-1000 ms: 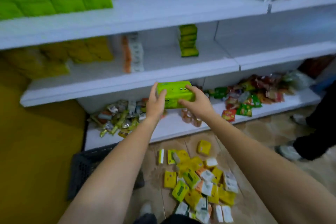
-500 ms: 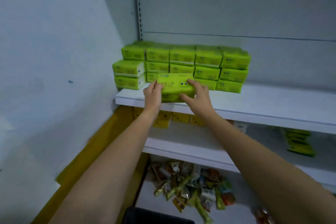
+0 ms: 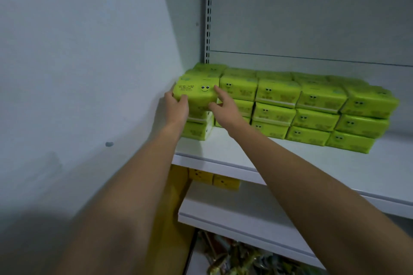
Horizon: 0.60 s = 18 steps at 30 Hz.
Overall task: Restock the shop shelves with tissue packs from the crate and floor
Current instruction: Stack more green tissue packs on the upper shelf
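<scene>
On the top shelf (image 3: 257,156), left hand (image 3: 176,107) and right hand (image 3: 223,107) both grip a green tissue pack (image 3: 196,94).

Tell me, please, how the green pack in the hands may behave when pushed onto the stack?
Probably soft: the pack bulges with rounded corners where the left hand and right hand grip it. Likely light, since fingertips alone hold it at arm's length. Its glossy wrap may slide on the stack; boxy, so unlikely to roll.
</scene>
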Tool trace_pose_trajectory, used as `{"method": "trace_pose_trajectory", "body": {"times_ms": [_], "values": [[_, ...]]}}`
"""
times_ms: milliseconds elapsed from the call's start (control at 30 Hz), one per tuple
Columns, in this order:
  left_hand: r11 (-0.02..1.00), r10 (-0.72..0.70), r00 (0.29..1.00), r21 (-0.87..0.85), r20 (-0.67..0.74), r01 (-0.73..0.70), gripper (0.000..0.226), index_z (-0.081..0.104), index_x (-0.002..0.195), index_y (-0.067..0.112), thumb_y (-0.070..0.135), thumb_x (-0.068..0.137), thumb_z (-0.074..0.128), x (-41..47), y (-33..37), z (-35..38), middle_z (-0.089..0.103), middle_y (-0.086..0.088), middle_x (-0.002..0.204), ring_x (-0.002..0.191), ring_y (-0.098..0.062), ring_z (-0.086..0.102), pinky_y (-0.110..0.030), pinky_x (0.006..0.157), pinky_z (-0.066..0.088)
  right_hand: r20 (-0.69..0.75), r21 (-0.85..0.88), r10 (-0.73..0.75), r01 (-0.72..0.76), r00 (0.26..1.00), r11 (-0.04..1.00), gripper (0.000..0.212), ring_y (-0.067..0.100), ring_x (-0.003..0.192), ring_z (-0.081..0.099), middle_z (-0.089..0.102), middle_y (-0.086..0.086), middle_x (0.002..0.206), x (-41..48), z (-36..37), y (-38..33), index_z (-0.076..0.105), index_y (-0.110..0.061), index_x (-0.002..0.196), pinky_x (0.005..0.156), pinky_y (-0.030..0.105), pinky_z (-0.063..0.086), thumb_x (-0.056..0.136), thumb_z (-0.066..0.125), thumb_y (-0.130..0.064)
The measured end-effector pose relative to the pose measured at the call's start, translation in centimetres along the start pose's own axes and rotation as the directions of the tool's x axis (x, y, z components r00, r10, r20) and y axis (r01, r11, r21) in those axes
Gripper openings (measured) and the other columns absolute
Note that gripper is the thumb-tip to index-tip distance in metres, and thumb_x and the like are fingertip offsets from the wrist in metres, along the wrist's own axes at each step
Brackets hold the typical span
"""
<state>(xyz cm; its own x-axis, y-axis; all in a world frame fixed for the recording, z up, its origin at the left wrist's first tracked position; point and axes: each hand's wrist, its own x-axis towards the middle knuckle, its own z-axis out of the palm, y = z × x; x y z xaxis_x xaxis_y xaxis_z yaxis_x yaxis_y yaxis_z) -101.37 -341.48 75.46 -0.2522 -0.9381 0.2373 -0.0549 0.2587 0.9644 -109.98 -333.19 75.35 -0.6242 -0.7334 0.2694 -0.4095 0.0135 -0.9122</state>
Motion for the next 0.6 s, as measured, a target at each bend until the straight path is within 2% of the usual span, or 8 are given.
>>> {"method": "trace_pose_trajectory", "body": {"times_ms": [67, 100, 133, 200, 300, 400, 500, 600], "values": [[0.991, 0.101, 0.992, 0.092, -0.073, -0.094, 0.038, 0.054, 0.124, 0.005, 0.011, 0.087, 0.049, 0.6, -0.7, 0.0, 0.060, -0.012, 0.120, 0.112, -0.026, 0.055, -0.021, 0.084, 0.037, 0.007, 0.006, 0.005, -0.005, 1.000, 1.000, 0.056, 0.010, 0.062, 0.044, 0.050, 0.017, 0.131, 0.6, 0.8, 0.2, 0.028, -0.019, 0.145, 0.048, 0.014, 0.037, 0.093, 0.043, -0.004], [0.984, 0.140, 0.986, 0.122, -0.091, -0.129, 0.041, 0.052, 0.125, 0.003, 0.009, 0.085, 0.049, 0.7, -1.1, 0.1, 0.056, -0.015, 0.124, 0.115, -0.027, 0.051, -0.022, 0.091, 0.035, 0.003, 0.014, -0.003, 0.003, 1.000, 1.000, 0.057, 0.008, 0.062, 0.048, 0.045, 0.019, 0.135, 1.0, 1.2, 0.3, 0.027, -0.020, 0.145, 0.047, 0.012, 0.036, 0.093, 0.043, -0.004], [0.979, 0.160, 0.982, 0.144, -0.096, -0.146, 0.044, 0.048, 0.129, 0.001, 0.007, 0.085, 0.049, 0.7, -1.4, 0.2, 0.050, -0.017, 0.128, 0.116, -0.024, 0.048, -0.017, 0.093, 0.033, 0.000, 0.020, -0.016, 0.016, 1.000, 1.000, 0.057, 0.005, 0.066, 0.051, 0.040, 0.019, 0.138, 1.3, 1.4, 0.4, 0.027, -0.020, 0.145, 0.049, 0.011, 0.036, 0.092, 0.042, -0.003], [0.968, 0.186, 0.979, 0.184, -0.083, -0.168, 0.048, 0.039, 0.135, -0.001, 0.004, 0.088, 0.049, 0.3, -2.1, 0.6, 0.042, -0.018, 0.131, 0.114, -0.017, 0.043, -0.003, 0.086, 0.027, 0.016, 0.021, -0.031, 0.030, 0.999, 0.999, 0.057, 0.008, 0.085, 0.050, 0.039, 0.013, 0.135, 1.7, 1.9, 0.6, 0.024, -0.016, 0.146, 0.059, 0.013, 0.038, 0.093, 0.041, -0.003], [0.966, 0.215, 0.976, 0.152, -0.012, -0.211, 0.047, 0.038, 0.136, -0.001, 0.003, 0.090, 0.045, 0.6, -2.9, 1.2, 0.045, -0.018, 0.131, 0.122, -0.027, 0.043, -0.018, 0.093, 0.030, 0.085, 0.016, -0.013, 0.012, 0.996, 1.000, 0.056, 0.018, 0.115, 0.047, 0.041, 0.009, 0.138, 2.0, 1.9, 0.9, 0.018, -0.013, 0.147, 0.084, 0.022, 0.041, 0.096, 0.037, -0.004], [0.950, 0.233, 0.972, 0.213, -0.006, -0.227, 0.047, 0.037, 0.138, 0.001, 0.007, 0.091, 0.043, 0.9, -4.2, 1.7, 0.047, -0.017, 0.134, 0.126, -0.029, 0.041, -0.031, 0.102, 0.031, 0.115, 0.007, -0.001, 0.001, 0.993, 1.000, 0.055, 0.017, 0.129, 0.039, 0.037, 0.006, 0.147, 1.7, 0.9, 1.7, 0.017, -0.016, 0.148, 0.089, 0.023, 0.036, 0.097, 0.039, -0.008], [0.889, 0.340, 0.940, 0.330, -0.010, -0.317, 0.051, 0.040, 0.136, 0.000, 0.020, 0.089, 0.039, -1.1, -5.5, 2.6, 0.044, -0.019, 0.136, 0.130, -0.031, 0.037, -0.038, 0.108, 0.026, 0.112, -0.213, -0.070, 0.093, 0.991, 0.973, 0.057, 0.018, 0.136, 0.032, 0.032, 0.006, 0.150, -0.2, -0.8, 3.5, 0.020, -0.014, 0.148, 0.103, 0.026, 0.030, 0.096, 0.043, -0.014], [0.823, 0.428, 0.895, 0.357, 0.124, -0.443, 0.054, 0.042, 0.134, -0.003, 0.021, 0.087, 0.034, -4.1, -6.3, 4.7, 0.044, -0.020, 0.138, 0.132, -0.033, 0.035, -0.039, 0.110, 0.023, 0.102, -0.461, -0.139, 0.171, 0.985, 0.871, 0.055, 0.020, 0.140, 0.025, 0.028, 0.007, 0.152, -3.1, -3.3, 6.0, 0.023, -0.010, 0.146, 0.108, 0.025, 0.019, 0.096, 0.045, -0.018]]}}
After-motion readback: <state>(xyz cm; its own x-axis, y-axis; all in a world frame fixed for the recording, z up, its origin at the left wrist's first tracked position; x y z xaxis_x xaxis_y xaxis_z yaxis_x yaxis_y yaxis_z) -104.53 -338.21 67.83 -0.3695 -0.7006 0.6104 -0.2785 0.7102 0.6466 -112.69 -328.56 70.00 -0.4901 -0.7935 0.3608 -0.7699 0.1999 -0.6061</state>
